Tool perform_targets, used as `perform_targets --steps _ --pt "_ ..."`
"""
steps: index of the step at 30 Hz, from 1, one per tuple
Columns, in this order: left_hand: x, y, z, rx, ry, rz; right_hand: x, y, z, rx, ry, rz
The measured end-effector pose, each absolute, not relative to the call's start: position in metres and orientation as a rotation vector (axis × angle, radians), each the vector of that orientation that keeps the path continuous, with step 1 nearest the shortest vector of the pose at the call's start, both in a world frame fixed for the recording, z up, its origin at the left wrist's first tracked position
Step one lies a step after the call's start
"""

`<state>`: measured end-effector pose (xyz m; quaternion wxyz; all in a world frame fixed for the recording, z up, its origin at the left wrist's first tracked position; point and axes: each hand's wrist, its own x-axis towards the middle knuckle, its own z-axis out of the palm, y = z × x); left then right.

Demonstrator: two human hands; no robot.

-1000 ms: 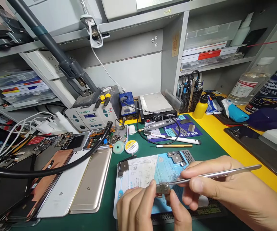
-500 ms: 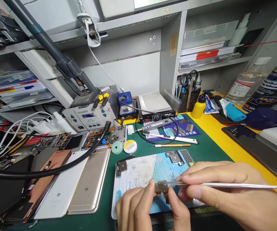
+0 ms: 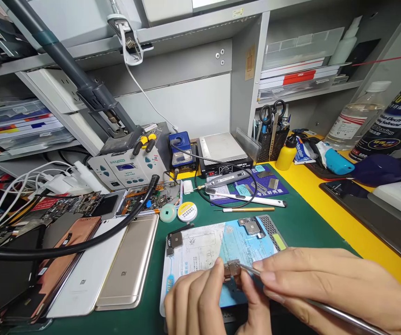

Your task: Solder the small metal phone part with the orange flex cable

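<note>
My left hand (image 3: 200,302) pinches a small metal electronic part (image 3: 231,269) between thumb and forefinger, just above a light blue work pad (image 3: 217,246) on the green mat. My right hand (image 3: 326,288) grips thin steel tweezers (image 3: 343,315); their tips touch the part's right side, and the handle runs down to the right past my palm. Two other small square metal parts lie on the pad, one (image 3: 174,240) at its left end and one (image 3: 252,226) at its far edge.
Several phone back covers (image 3: 127,270) lie in a row to the left under a black hose (image 3: 82,242). Behind the pad are a solder tin (image 3: 187,211), pens, a rework station (image 3: 127,165), a hot plate (image 3: 223,151) and a tool cup (image 3: 273,142). Bottles (image 3: 357,118) stand right.
The tweezers' handle has swung from pointing up and right to pointing down and right. My right hand dropped lower. The part stays pinched in my left fingers.
</note>
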<state>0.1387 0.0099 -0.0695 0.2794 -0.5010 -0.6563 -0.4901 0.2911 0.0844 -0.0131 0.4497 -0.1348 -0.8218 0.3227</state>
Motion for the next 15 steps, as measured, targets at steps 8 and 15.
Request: perform_targets --steps 8,15 --pt "0.1349 0.0085 -0.0671 -1.444 -1.738 -1.193 0.2926 0.0889 -0.0163 -0.531 -2.072 0.912" --pt "0.1430 0.0123 -0.0617 -1.373 -1.872 -1.277 0.2920 0.0938 -0.0170 -0.813 -1.987 1.232"
